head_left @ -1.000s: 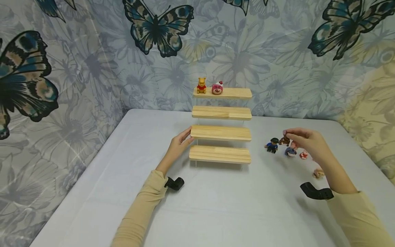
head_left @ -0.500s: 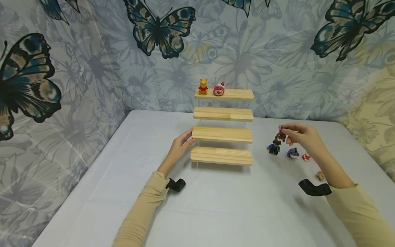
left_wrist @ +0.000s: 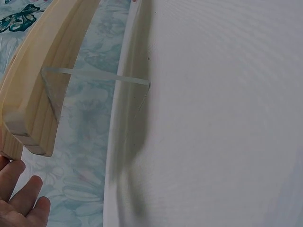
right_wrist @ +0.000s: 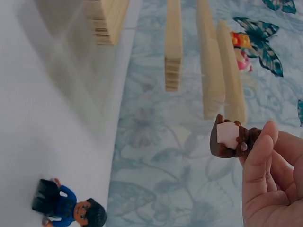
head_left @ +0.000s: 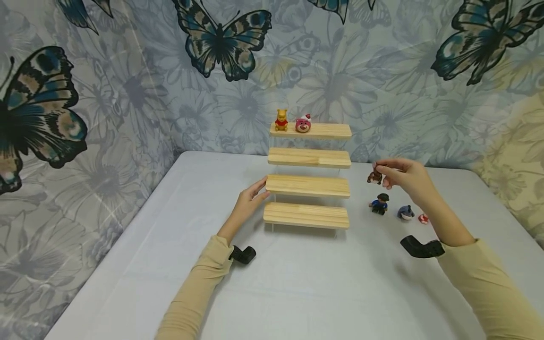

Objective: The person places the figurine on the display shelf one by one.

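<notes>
right hand (head_left: 410, 178) pinching brown figure (right_wrist: 227, 137), held above table (head_left: 314, 288), right of rack (head_left: 308, 185). left hand (head_left: 245, 203): fingers slightly spread, touching rack's left side. capped doll (head_left: 379, 205) on table.

Stretches out as a white-covered table (head_left: 297, 283), bearing a four-tier wooden stand (head_left: 307, 186). Carries, to the right, a dark-capped toy figure (head_left: 379, 205), a blue-grey animal figurine (head_left: 405, 213) and a red-and-white figurine (head_left: 423, 218). Holds, left on the top board (head_left: 331, 131), a Winnie-the-Pooh figurine (head_left: 281, 121) beside a pink bear figurine (head_left: 303, 124).
</notes>
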Tool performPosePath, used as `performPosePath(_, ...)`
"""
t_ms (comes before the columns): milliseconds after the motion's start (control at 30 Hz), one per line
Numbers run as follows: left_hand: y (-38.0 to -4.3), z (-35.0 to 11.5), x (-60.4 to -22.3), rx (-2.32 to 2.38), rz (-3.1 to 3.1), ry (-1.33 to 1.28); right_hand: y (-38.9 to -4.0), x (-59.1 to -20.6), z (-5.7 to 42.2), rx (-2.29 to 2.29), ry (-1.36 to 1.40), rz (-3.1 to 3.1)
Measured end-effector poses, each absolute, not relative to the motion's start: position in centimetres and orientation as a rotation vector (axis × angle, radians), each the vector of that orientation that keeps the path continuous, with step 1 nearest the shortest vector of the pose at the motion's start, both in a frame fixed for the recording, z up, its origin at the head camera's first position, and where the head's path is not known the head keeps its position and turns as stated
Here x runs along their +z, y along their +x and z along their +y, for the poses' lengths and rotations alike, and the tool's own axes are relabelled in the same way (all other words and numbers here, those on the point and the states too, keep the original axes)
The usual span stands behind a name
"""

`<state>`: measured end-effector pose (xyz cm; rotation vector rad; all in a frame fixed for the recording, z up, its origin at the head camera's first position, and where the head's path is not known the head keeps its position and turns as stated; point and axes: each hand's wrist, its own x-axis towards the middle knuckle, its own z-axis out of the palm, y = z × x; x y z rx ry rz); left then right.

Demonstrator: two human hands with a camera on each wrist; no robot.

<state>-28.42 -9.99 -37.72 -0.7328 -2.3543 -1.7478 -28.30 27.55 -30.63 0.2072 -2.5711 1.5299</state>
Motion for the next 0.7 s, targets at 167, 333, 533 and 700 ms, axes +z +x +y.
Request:
performPosePath(167, -28.5, -9.9, -37.8, -1.749, -2.346, -0.734, -28.6, -30.1, 26.8, 1.493, 0.228, -2.576)
performPosePath(333, -28.4, -9.9, -37.7, -1.736, -2.357, -0.744, -28.9, -29.4, 26.0, 1.489, 0.271, -2.564)
performPosePath(533, -28.4, -10.0, -37.8, -1.725, -2.339, -0.751, -29.5, -28.6, 25.1, 1.518, 0.333, -2.541)
performPosePath(700, -29.6, -10.3, -39.2, -1.718, -2.342, -0.732, -30.0, -28.0, 24.4, 1.521, 0.36, -2.515)
